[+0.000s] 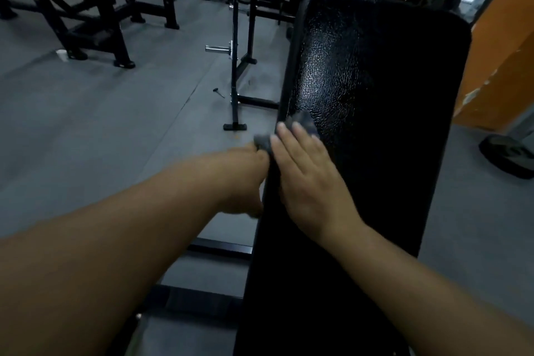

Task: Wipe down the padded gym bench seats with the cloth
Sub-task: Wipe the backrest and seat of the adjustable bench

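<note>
Head cam, looking down the length of the bench pad point(375, 101) - black textured vinyl, running away from me, glossy on its far left part.

Cloth point(303, 124): small, grey, bunched, sitting right at the pad's left edge about midway along. Part of it hangs over the edge toward the floor side.

Right hand point(306, 179): flat on the pad, palm down, fingers straight and together, fingertips pressing on the cloth. Nothing curled round it - just a flat press. The wrist lies over the pad, with the forearm coming in from lower right.

Left hand point(245, 179): off the pad, tight against its left side edge, just beside the right hand. Its far end meets the overhanging bit of cloth. The frame is motion-blurred there and the fingers are tucked out of view, so I can't tell whether they pinch the cloth, grip the pad edge, or hold nothing.

Surroundings: grey rubber floor point(101, 130). Black rack frames point(95, 9) stand far left. An upright stand with a chrome peg point(218, 48) is near the pad's left side, and a small dark tool point(218, 92) lies on the floor by its base. There's a white cup point(61, 55) by a rack foot, a dark weight plate point(508, 156) on the floor to the right, and an orange wall point(497, 66) behind it.
</note>
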